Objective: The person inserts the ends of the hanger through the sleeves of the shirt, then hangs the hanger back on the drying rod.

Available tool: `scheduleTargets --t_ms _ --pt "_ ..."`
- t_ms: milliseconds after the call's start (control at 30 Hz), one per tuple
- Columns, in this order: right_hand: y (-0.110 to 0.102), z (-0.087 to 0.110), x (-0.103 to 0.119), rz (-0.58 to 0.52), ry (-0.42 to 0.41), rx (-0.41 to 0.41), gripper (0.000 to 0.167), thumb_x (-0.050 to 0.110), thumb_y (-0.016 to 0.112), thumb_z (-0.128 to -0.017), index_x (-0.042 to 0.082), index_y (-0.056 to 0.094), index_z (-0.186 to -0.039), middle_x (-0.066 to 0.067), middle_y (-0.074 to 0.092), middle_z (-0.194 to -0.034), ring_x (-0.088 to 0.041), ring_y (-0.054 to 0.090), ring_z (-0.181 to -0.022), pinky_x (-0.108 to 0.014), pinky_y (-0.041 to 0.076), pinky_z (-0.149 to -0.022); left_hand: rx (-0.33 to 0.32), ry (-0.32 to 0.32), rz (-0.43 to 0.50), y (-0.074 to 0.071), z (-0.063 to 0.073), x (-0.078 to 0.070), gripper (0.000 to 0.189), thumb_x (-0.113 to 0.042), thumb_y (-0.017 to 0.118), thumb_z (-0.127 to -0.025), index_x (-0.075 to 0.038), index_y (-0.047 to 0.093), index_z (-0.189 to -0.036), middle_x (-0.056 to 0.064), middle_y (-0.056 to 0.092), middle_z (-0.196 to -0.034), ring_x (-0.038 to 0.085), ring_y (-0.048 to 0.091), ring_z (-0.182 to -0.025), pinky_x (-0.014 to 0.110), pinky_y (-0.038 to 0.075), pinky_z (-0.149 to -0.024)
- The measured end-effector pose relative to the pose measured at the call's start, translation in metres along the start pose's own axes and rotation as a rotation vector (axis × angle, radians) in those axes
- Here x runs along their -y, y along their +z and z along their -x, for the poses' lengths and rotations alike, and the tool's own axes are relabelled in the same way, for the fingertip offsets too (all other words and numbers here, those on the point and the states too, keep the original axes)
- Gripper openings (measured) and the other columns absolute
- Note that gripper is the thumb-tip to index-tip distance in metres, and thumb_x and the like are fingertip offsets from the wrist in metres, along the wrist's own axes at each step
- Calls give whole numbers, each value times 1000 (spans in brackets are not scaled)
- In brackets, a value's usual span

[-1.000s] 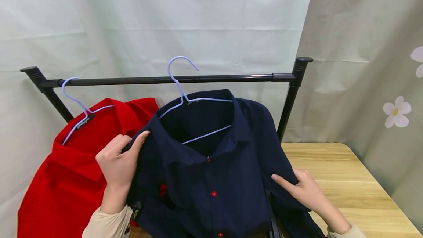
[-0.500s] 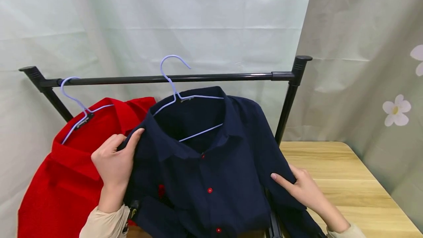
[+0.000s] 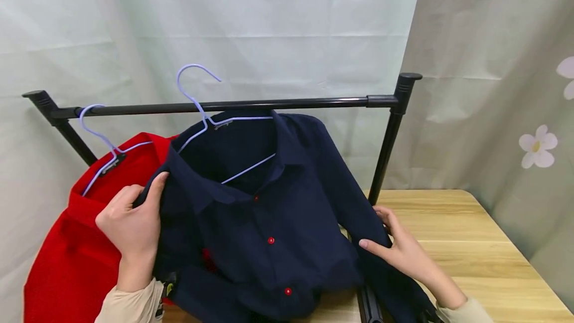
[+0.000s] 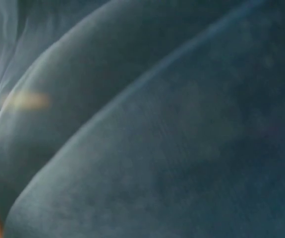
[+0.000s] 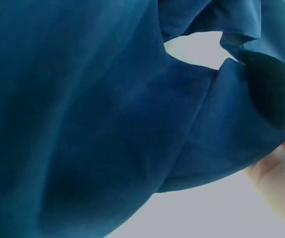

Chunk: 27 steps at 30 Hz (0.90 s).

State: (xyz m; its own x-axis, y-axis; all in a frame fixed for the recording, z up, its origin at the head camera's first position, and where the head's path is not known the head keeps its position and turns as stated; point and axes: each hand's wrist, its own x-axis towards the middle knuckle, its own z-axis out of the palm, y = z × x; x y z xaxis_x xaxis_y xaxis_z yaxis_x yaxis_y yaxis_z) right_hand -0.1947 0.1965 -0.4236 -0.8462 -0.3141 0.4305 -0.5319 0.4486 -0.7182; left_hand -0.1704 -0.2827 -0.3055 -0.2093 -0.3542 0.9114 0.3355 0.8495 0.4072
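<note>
A navy long-sleeved shirt [image 3: 305, 213] with red buttons sits on a lilac wire hanger [image 3: 196, 103]. The hanger's hook rises above the black rail, and its neck crosses in front of the bar. My left hand [image 3: 136, 226] grips the shirt's shoulder, thumb in front. On the other side my right hand [image 3: 401, 248] holds the sleeve, with the thumb on its front and the fingers at its far edge. Navy cloth [image 4: 157, 148] fills most of the left wrist view. In the right wrist view the sleeve [image 5: 197, 134] bends towards my hand at the right edge.
A black clothes rack [image 3: 287, 104] spans the view. On its left end a red garment [image 3: 76, 263] hangs from another lilac hanger [image 3: 100, 136], partly behind the navy shirt. To the right lies a wooden tabletop [image 3: 475, 248], with pale curtains [image 3: 305, 24] behind.
The navy shirt and its hanger have moved left and slightly up, now overlapping more of the red garment. My left hand moved left with them; the right hand shifted slightly left along the sleeve.
</note>
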Motion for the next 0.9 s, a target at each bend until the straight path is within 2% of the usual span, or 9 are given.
scheduleTargets --t_ms 100,233,333,433,500,633,767,833,900 --pt "3 1 0 -35 -11 9 68 17 82 -85 15 38 -136 -6 55 -131 -10 54 -119 -20 43 -97 -15 -6 -22 -2 -1 3 44 -25 84 -84 4 60 -60 20 56 -62 -11 32 -60 12 30 -62" --pt "9 1 1 -84 -29 65 67 16 83 -84 16 37 -132 -10 52 -131 -17 56 -116 -26 48 -94 -48 -24 -41 -3 -4 6 45 -25 83 -85 5 60 -60 22 58 -64 -14 32 -62 11 30 -63" --pt "15 0 3 -56 -21 135 60 28 81 -87 26 42 -132 -12 49 -140 -30 56 -122 -43 50 -95 -63 -42 -54 -5 -5 6 46 -25 82 -85 6 60 -60 23 58 -65 -15 32 -62 11 30 -64" --pt "23 -3 4 16 -5 205 58 45 77 -87 40 46 -136 -12 39 -154 -39 45 -136 -58 44 -100 -64 -56 -66 -6 -5 5 46 -25 82 -85 6 59 -61 22 56 -65 -14 31 -60 11 31 -63" --pt "28 -5 4 51 0 255 59 53 74 -87 46 47 -138 -12 31 -160 -44 36 -142 -65 39 -101 -65 -67 -70 -7 -5 5 46 -25 83 -85 7 59 -61 21 56 -65 -14 31 -60 11 31 -64" --pt "34 -7 4 79 10 373 56 60 70 -87 50 50 -139 -14 27 -161 -43 36 -141 -62 41 -100 -66 -74 -82 -10 -5 6 47 -27 83 -85 8 60 -61 22 57 -65 -16 31 -62 11 31 -66" --pt "39 -9 5 88 -5 474 51 59 66 -90 41 56 -136 -13 34 -158 -33 48 -135 -51 47 -98 -71 -73 -95 -12 -6 7 48 -27 82 -85 8 60 -61 24 57 -66 -18 30 -63 11 30 -66" --pt "42 -11 5 98 -22 493 47 58 64 -92 36 59 -133 -9 43 -151 -26 54 -128 -45 49 -96 -71 -83 -102 -13 -6 6 49 -27 82 -86 8 59 -61 22 55 -64 -17 30 -62 11 30 -66" --pt "46 -14 3 112 -70 480 37 55 64 -94 33 64 -124 -2 54 -135 -18 58 -115 -37 51 -91 -69 -98 -115 -15 -6 6 50 -27 82 -86 8 58 -61 8 51 -59 -16 28 -61 11 30 -66"
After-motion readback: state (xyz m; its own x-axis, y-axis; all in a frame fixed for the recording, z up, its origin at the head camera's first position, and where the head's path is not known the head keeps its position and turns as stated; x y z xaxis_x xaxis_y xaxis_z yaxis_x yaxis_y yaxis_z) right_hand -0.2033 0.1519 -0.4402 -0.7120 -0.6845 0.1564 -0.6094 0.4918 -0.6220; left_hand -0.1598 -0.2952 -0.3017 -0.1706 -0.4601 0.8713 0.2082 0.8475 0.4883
